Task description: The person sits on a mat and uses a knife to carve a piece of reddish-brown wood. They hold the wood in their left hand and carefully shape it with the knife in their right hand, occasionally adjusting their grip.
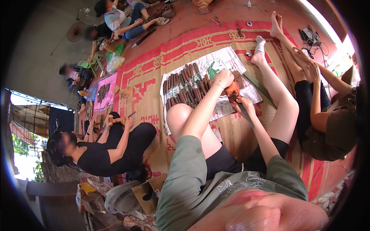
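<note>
My left hand (224,79) is closed in a fist above a crumpled orange-brown thing (232,90), perhaps a cloth; what the fingers grip is hidden. Lower and to the right, my right hand (245,104) is closed at the dark lower end of that bundle. A long grey flat strip (246,116) runs from beside its fingers toward me; what exactly they pinch is too small to tell. Under and left of my hands, a white printed sheet (168,115) bears rows of dark brown stick-like wooden pieces (185,82). A green shape (212,70) shows near my left hand.
A patterned red and tan mat (144,82) lies beneath. At left a seated person (104,154) works a light wooden piece; another person (327,119) sits close at right. Several people sit farther back by plastic bags (115,63). A fan (123,198) and cardboard box (145,198) stand lower left.
</note>
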Demonstrator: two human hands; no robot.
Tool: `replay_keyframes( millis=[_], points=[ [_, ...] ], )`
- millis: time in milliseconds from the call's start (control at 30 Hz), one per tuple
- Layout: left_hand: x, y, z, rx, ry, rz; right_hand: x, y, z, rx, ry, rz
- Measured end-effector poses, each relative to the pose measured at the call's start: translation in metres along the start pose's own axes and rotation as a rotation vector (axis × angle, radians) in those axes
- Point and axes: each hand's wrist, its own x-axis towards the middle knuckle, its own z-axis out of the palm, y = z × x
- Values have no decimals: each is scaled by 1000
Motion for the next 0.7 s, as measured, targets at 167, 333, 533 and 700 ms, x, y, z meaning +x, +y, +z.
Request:
replay_keyframes(
  millis=[167,333,533,700],
  points=[
    [1,-2,-2,39,-28,-16,9,-5,0,72,2,44],
    [1,0,0,47,3,0,3,1,-2,83,-23,15],
    [1,-1,0,39,-14,-12,12,-5,-4,65,-16,18],
    [1,-4,2,28,-1,0,8,3,-3,42,-58,-52]
  ],
)
